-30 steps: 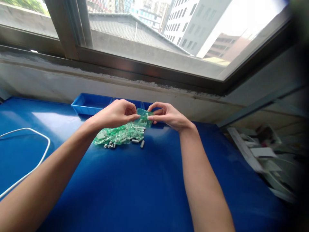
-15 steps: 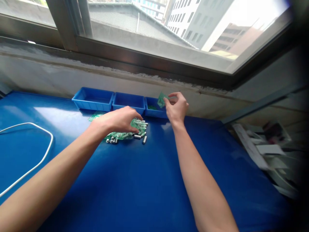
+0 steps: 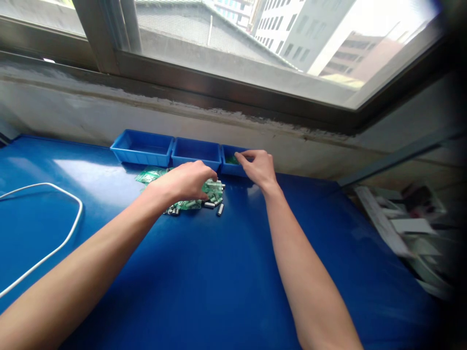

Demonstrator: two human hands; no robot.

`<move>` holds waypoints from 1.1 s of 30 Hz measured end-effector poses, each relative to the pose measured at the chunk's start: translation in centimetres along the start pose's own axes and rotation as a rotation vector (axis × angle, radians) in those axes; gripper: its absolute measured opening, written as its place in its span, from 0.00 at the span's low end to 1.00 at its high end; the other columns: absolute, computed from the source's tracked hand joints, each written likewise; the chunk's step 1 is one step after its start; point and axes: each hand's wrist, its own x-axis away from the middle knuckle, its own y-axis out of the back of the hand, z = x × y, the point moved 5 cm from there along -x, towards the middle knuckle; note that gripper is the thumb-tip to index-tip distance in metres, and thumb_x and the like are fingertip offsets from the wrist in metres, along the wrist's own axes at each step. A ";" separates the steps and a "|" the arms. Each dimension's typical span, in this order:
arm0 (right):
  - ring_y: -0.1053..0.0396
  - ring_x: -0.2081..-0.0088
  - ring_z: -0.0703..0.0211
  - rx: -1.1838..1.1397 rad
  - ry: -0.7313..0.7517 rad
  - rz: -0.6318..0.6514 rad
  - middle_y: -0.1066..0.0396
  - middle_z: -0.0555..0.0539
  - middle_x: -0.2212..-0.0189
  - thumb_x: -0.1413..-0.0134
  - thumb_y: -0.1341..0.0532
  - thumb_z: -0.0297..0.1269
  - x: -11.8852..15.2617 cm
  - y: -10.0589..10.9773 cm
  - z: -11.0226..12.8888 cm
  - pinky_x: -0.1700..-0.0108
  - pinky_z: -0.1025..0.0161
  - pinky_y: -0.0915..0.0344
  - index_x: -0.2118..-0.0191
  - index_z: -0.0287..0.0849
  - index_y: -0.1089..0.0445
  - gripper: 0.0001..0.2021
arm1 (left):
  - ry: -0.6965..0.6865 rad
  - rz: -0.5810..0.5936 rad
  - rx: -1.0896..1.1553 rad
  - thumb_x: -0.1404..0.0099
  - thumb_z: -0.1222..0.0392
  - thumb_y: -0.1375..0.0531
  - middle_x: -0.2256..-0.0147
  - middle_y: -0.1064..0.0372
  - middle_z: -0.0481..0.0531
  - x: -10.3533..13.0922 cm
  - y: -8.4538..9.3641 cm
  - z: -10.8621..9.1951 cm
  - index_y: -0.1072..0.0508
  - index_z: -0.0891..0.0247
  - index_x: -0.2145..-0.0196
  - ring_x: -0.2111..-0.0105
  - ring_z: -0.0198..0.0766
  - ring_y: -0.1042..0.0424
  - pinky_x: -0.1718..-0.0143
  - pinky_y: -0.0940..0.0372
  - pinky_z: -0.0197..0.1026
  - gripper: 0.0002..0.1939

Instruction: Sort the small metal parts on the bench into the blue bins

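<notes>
My left hand (image 3: 188, 180) is over a pile of green plastic bags (image 3: 191, 204) and small metal cylinders (image 3: 220, 209). Its thumb and fingers are spread apart, with part of the pile showing between them. At the right blue bin (image 3: 233, 171), my right hand (image 3: 260, 167) reaches over the rim with thumb and fingers pinched. A small green plastic bag (image 3: 231, 159) shows at the fingertips, low inside the bin; its lower part is hidden by the bin wall. Several shiny metal pieces (image 3: 173, 211) lie by the left forearm, partly covered by it.
A middle blue bin (image 3: 197, 159) and a left blue bin (image 3: 144, 158) stand in a row with the right one along the wall under the window. A white cable (image 3: 75, 221) curves over the blue tabletop (image 3: 204, 282) at left. Papers (image 3: 412, 226) lie at the right.
My right hand has moved down and slightly left, bringing the small green bag from above the right bin into it. My left hand stays over the pile, barely shifted.
</notes>
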 end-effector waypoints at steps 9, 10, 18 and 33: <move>0.22 0.63 0.54 -0.199 0.228 0.133 0.19 0.45 0.66 0.40 0.36 0.47 0.5 1.3 4.6 0.59 0.61 0.30 0.64 0.40 0.20 0.15 | -0.068 -0.184 0.421 0.41 0.66 0.38 0.67 0.21 0.53 -0.2 1.8 0.2 0.18 0.64 0.57 0.68 0.39 0.24 0.66 0.33 0.36 0.14; 0.22 0.63 0.54 -0.268 0.219 0.180 0.19 0.45 0.66 0.40 0.37 0.51 0.6 1.3 4.9 0.59 0.62 0.30 0.64 0.40 0.20 0.17 | -0.058 -0.207 0.477 0.41 0.64 0.37 0.68 0.21 0.53 -0.2 2.1 0.3 0.18 0.65 0.58 0.68 0.39 0.24 0.66 0.34 0.36 0.13; 0.24 0.67 0.58 -0.606 0.044 0.673 0.21 0.45 0.67 0.48 0.35 0.63 2.0 0.9 5.7 0.65 0.64 0.28 0.60 0.39 0.23 0.28 | 0.058 -0.405 0.912 0.43 0.47 0.31 0.70 0.21 0.56 0.4 3.5 1.4 0.19 0.70 0.65 0.70 0.39 0.25 0.71 0.33 0.35 0.20; 0.24 0.67 0.57 -0.765 0.018 0.442 0.21 0.46 0.70 0.57 0.25 0.53 0.9 2.1 4.2 0.65 0.62 0.28 0.64 0.40 0.23 0.21 | 0.179 -0.411 1.007 0.47 0.44 0.29 0.69 0.20 0.57 0.3 3.1 2.3 0.21 0.67 0.64 0.66 0.45 0.20 0.66 0.28 0.40 0.22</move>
